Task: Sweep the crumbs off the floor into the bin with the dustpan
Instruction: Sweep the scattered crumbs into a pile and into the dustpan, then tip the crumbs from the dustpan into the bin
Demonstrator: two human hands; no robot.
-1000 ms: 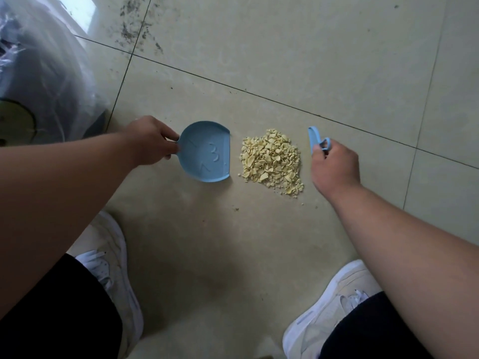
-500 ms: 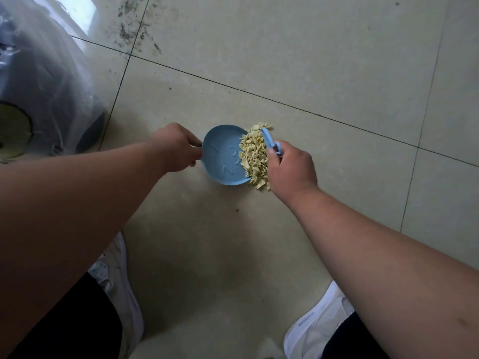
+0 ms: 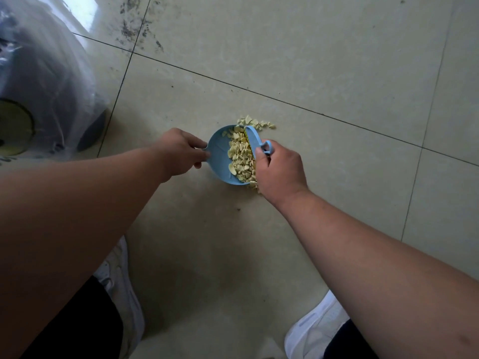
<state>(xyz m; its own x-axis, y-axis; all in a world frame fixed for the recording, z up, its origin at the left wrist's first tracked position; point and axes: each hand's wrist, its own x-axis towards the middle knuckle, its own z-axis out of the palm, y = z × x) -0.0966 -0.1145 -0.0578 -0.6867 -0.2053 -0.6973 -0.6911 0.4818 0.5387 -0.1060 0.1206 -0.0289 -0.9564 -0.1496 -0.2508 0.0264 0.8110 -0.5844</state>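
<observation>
A small blue dustpan [image 3: 219, 154] lies on the tiled floor, and my left hand [image 3: 178, 151] grips its handle on the left side. My right hand [image 3: 278, 168] grips a small blue brush [image 3: 255, 141], whose edge stands across the pan's open side. Most of the pale yellow crumbs [image 3: 241, 156] are heaped inside the pan against the brush. A small cluster of loose crumbs [image 3: 256, 123] lies on the floor just beyond the pan's far edge, and a few show under my right hand at the near edge.
A bin [image 3: 39, 99] lined with a clear plastic bag stands at the far left. Dark specks of dirt [image 3: 137, 27] mark the tiles at the top. My two white shoes [image 3: 121, 283] [image 3: 313, 325] are planted at the bottom of the view.
My right hand swept the brush leftward, pushing the crumb pile from the floor into the dustpan. My left hand kept hold of the pan, which shifted right to meet it.
</observation>
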